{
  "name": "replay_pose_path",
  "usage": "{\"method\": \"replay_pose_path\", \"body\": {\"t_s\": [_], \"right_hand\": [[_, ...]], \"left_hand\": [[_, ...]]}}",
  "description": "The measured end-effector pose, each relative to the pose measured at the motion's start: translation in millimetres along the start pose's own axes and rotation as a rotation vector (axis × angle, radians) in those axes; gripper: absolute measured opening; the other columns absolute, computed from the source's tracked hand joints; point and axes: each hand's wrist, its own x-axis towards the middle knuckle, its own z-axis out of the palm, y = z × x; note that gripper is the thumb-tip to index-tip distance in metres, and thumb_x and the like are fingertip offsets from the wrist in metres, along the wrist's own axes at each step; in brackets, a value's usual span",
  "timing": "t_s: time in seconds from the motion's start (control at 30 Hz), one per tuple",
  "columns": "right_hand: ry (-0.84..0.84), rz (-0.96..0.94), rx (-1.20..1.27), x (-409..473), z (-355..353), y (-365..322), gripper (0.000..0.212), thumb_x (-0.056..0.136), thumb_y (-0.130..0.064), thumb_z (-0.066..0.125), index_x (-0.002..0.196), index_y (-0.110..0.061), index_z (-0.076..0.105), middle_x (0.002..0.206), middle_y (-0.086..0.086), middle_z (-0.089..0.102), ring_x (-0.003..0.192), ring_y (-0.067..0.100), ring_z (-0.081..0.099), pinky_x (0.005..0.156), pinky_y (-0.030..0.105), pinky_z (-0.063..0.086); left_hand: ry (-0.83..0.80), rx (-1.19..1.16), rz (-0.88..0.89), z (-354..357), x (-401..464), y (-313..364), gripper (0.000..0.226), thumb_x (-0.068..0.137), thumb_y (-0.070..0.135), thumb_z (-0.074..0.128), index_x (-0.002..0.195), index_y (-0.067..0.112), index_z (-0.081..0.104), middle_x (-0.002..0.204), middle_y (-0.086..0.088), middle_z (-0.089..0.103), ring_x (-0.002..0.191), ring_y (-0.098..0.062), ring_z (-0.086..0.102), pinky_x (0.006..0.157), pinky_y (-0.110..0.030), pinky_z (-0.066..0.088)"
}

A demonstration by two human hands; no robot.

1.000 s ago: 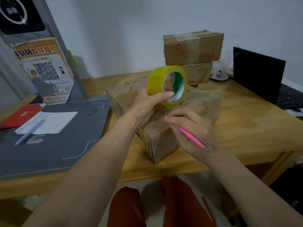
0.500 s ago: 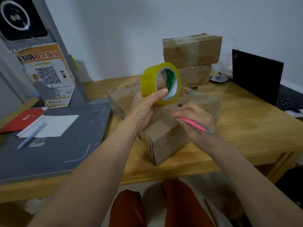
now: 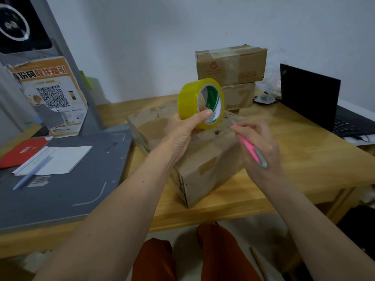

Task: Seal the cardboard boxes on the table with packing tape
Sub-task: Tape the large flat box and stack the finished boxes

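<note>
The left hand [image 3: 182,128] curls its thumb and fingers around the yellow tape roll [image 3: 199,103], holding it up just above the big cardboard box [image 3: 194,151] on the wooden table [image 3: 304,155]. The right hand [image 3: 259,142] grips a pink cutter [image 3: 250,148] beside the roll. The sticky tape end looks hard to find, so the cutter could slip and nick a finger.

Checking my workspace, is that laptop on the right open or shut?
Open: the laptop has its dark screen raised above the keyboard, on the table.
</note>
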Motion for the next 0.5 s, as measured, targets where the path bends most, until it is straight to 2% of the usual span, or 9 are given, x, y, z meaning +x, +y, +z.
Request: {"method": "replay_pose_path", "body": {"t_s": [0.07,0.13,0.17,0.23,0.3,0.33,0.37,0.43,0.5], "right_hand": [[0.044,0.056,-0.045,0.6,-6.2,9.3,0.026,0.089,0.003,0.058,0.112,-0.001,0.069,0.115,0.019,0.057,0.102,0.019,0.056,0.083,0.013,0.046],[0.095,0.1,-0.117,-1.1,-12.5,18.6,0.024,0.09,0.001,0.058,0.112,0.0,0.068,0.115,0.021,0.056,0.099,0.016,0.053,0.082,0.004,0.04],[0.121,0.131,-0.14,-3.1,-15.7,22.8,0.023,0.092,-0.003,0.056,0.112,0.0,0.067,0.115,0.021,0.055,0.098,0.016,0.052,0.081,0.004,0.039],[0.119,0.22,-0.179,-8.5,-21.4,31.2,0.03,0.097,-0.017,0.048,0.11,0.001,0.067,0.113,0.021,0.054,0.094,0.016,0.05,0.076,0.011,0.04],[0.022,0.315,-0.281,-17.6,-25.3,43.8,0.036,0.096,-0.021,0.044,0.109,0.004,0.066,0.112,0.023,0.054,0.09,0.021,0.05,0.072,0.026,0.04],[-0.05,0.365,-0.348,-23.1,-26.2,51.1,0.03,0.095,-0.015,0.048,0.108,0.005,0.066,0.111,0.023,0.053,0.089,0.027,0.052,0.072,0.03,0.04],[-0.136,0.416,-0.408,-28.8,-25.6,57.6,0.023,0.092,-0.005,0.053,0.108,0.006,0.066,0.111,0.023,0.053,0.091,0.033,0.053,0.073,0.033,0.04],[-0.321,0.52,-0.488,-38.6,-21.8,66.7,0.024,0.085,0.009,0.059,0.108,0.008,0.064,0.112,0.023,0.051,0.095,0.039,0.053,0.075,0.036,0.04],[-0.445,0.614,-0.523,-41.7,-18.3,69.5,0.024,0.087,0.007,0.059,0.11,0.008,0.061,0.116,0.022,0.048,0.098,0.038,0.052,0.076,0.036,0.04]], "left_hand": [[-0.018,0.019,-0.006,7.5,0.5,0.3,0.025,0.07,0.017,0.082,0.094,0.013,0.076,0.099,-0.011,0.076,0.092,-0.023,0.071,0.097,-0.05,0.054],[-0.027,0.018,-0.006,13.5,1.8,1.4,0.022,0.07,0.016,0.082,0.09,0.016,0.075,0.096,-0.011,0.076,0.091,-0.023,0.071,0.095,-0.049,0.055],[-0.029,0.014,-0.005,15.4,3.1,1.7,0.023,0.069,0.017,0.082,0.091,0.015,0.075,0.096,-0.01,0.076,0.09,-0.022,0.071,0.095,-0.048,0.056],[-0.041,-0.009,-0.002,19.2,4.5,2.8,0.02,0.075,0.013,0.081,0.093,0.012,0.072,0.094,-0.009,0.075,0.089,-0.021,0.07,0.095,-0.048,0.055],[-0.054,-0.039,0.004,22.5,4.4,4.9,0.012,0.084,0.008,0.075,0.095,0.01,0.07,0.09,-0.006,0.074,0.087,-0.019,0.07,0.097,-0.049,0.054],[-0.057,-0.051,0.011,24.0,4.3,5.7,0.009,0.086,0.007,0.072,0.095,0.01,0.069,0.087,-0.004,0.074,0.086,-0.017,0.07,0.096,-0.049,0.054],[-0.061,-0.059,0.021,24.7,4.7,5.7,0.008,0.087,0.006,0.07,0.093,0.01,0.069,0.084,-0.002,0.074,0.084,-0.016,0.07,0.095,-0.047,0.054],[-0.067,-0.069,0.035,25.4,5.2,6.2,0.007,0.086,0.007,0.072,0.09,0.011,0.068,0.08,0.001,0.074,0.081,-0.014,0.07,0.092,-0.045,0.056],[-0.066,-0.08,0.045,25.1,4.9,7.1,0.013,0.08,0.011,0.076,0.09,0.01,0.068,0.081,0.001,0.075,0.081,-0.013,0.07,0.09,-0.042,0.057]]}}
